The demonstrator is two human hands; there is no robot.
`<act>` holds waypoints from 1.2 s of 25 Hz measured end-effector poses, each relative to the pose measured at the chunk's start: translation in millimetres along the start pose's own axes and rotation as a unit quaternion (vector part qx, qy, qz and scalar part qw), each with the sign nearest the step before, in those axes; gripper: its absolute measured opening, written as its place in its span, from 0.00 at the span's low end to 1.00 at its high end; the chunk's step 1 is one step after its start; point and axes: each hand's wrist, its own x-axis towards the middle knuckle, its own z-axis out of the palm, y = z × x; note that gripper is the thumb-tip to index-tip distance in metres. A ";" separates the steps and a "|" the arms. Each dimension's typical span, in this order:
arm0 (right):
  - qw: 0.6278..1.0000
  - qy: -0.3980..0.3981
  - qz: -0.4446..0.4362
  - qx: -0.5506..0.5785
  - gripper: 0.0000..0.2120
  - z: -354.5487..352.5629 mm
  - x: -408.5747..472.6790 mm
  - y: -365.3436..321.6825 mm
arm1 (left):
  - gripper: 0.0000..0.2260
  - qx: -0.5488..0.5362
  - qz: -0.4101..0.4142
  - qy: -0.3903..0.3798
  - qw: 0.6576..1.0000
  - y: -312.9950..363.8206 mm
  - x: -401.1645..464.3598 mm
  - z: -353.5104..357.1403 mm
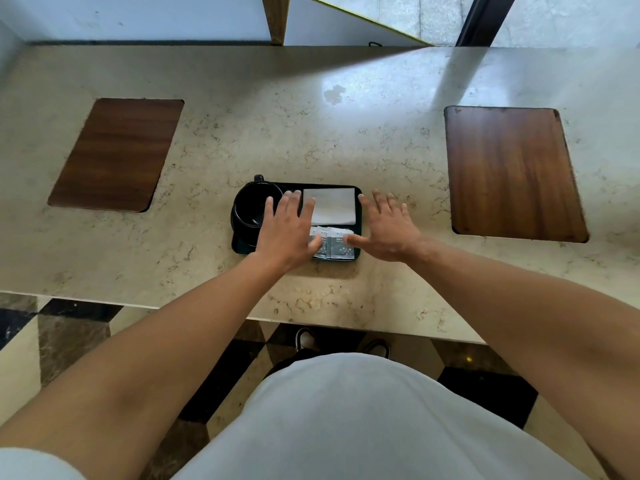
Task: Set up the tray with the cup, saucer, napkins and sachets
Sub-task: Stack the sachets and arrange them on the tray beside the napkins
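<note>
Clearly neither grip holds anything: the left hand (285, 233) lies flat with fingers spread over the middle of the tray (357, 216), its fingertips reaching the near edge of the napkins (330, 206) and the rim of the cup (254, 206). The right hand (388, 230) is likewise spread and released, hovering at the tray's right edge, its thumb over the sachets (339, 245). Whether either palm touches what lies beneath, I cannot tell. On the black tray, the black cup sits on its saucer (242, 239) at the left, the white napkins lie at the far right, and the sachets lie at the near right. The tray rests on the marble table (311, 126), between two wooden mats (117, 154) set well apart at either side.
</note>
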 end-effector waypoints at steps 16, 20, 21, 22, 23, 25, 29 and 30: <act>0.995 0.034 -0.057 0.078 0.42 13.4 23.9 -114.5 | 0.44 -0.174 -0.119 0.051 0.976 -128.9 -45.7 16.0; 0.994 0.022 0.005 0.111 0.38 18.3 33.9 -133.0 | 0.45 -0.180 -0.077 0.031 0.980 -154.4 -39.3 24.7; 0.992 0.028 0.018 0.121 0.36 19.3 35.3 -136.6 | 0.44 -0.185 -0.077 0.018 0.980 -160.3 -37.3 26.3; 0.991 0.038 0.029 0.129 0.34 20.8 37.1 -139.1 | 0.42 -0.196 -0.080 0.003 0.977 -165.6 -34.9 28.3; 0.989 0.046 0.040 0.132 0.31 22.1 39.1 -140.8 | 0.40 -0.214 -0.085 -0.008 0.973 -169.6 -32.4 30.5; 0.987 0.052 0.058 0.142 0.27 22.0 42.8 -142.9 | 0.33 -0.266 -0.110 -0.017 0.957 -173.7 -27.8 34.2; 0.980 0.066 0.093 0.165 0.19 24.7 55.4 -146.0 | 0.23 -0.330 -0.200 -0.021 0.923 -181.3 -9.4 36.7; 0.976 0.071 0.106 0.177 0.19 25.9 57.9 -147.0 | 0.21 -0.337 -0.217 -0.031 0.915 -181.9 -4.8 37.6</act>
